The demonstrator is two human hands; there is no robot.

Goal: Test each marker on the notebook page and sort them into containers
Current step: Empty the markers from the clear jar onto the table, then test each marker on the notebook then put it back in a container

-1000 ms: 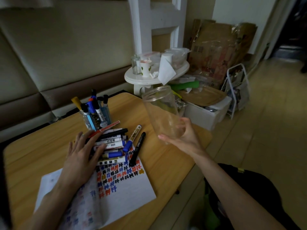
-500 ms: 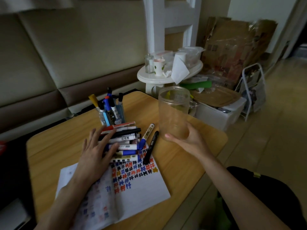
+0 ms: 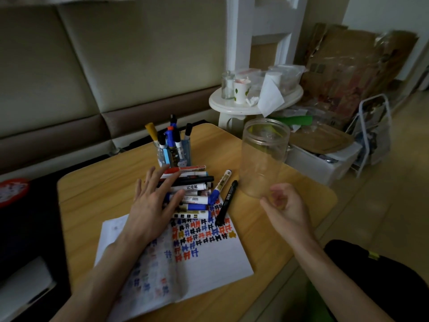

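While the left hand (image 3: 151, 205) lies flat with its fingers spread wide, its palm and fingertips rest on a pile of markers (image 3: 195, 194) heaped near the middle of the wooden surface (image 3: 97, 194). The pile sits partly on the far edge of an open notebook (image 3: 209, 263), whose page is covered in rows of small red, blue, black and orange test marks. At 3 o'clock from the pile lie two loose markers, side by side and apart from the heap: a white one with a blue cap (image 3: 219, 185) and a black one (image 3: 226, 203), whose near end lies over the page. At 12 o'clock from the pile stands a small clear pen cup (image 3: 174, 152) holding several upright markers. A tall clear jar (image 3: 262, 159) stands upright and open-topped at 2 o'clock on the surface, with nothing inside it. The right hand (image 3: 285, 208) hovers just beside the jar's base at its 5 o'clock side, fingers loosely curled and holding nothing; whether they touch the jar I cannot tell. Beyond the surface, at 1 o'clock, a round white side table (image 3: 232, 108) carries a paper cup (image 3: 240, 90) and other clutter.
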